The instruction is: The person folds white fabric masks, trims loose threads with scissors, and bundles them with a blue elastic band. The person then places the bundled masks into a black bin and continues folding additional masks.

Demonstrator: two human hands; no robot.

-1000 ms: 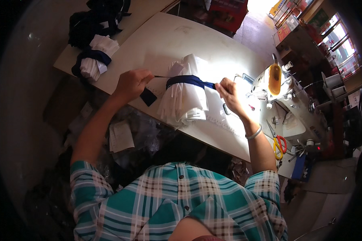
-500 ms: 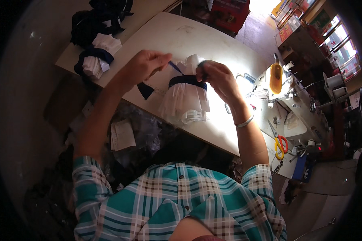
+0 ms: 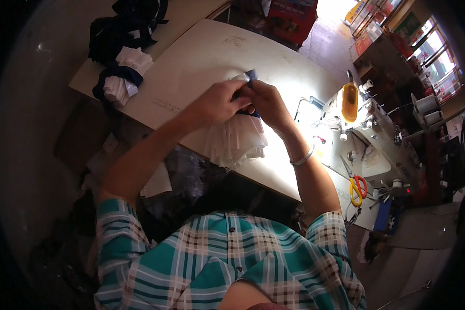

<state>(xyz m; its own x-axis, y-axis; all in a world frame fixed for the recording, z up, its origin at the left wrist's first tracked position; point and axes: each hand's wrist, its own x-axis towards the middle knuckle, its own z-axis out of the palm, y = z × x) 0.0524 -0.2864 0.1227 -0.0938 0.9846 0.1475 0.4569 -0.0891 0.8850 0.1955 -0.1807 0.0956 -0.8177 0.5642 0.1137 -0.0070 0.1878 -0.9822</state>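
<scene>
A bundle of white cloth strips (image 3: 237, 138) lies on the white tabletop, its lower ends fanned out toward me. Around its middle runs a navy fabric strip (image 3: 251, 75), mostly covered by my hands; one end sticks up beyond the fingers. My left hand (image 3: 218, 103) is closed over the bundle, its fingertips meeting those of the other hand at the strip. My right hand (image 3: 267, 102), with a bangle on its wrist, is closed on the strip from the right. Just where the fingers pinch is hidden.
Another white bundle (image 3: 116, 90) tied in navy lies at the table's left, beside dark navy cloth (image 3: 108, 39). To the right stands a lit sewing machine (image 3: 385, 142) with a yellow oval part (image 3: 350, 102). Scissors (image 3: 356, 194) with red and yellow handles lie at the right edge.
My hands have come together over the bundle from being apart. The navy end that hung to the left no longer shows there; an end now stands up beyond my fingers.
</scene>
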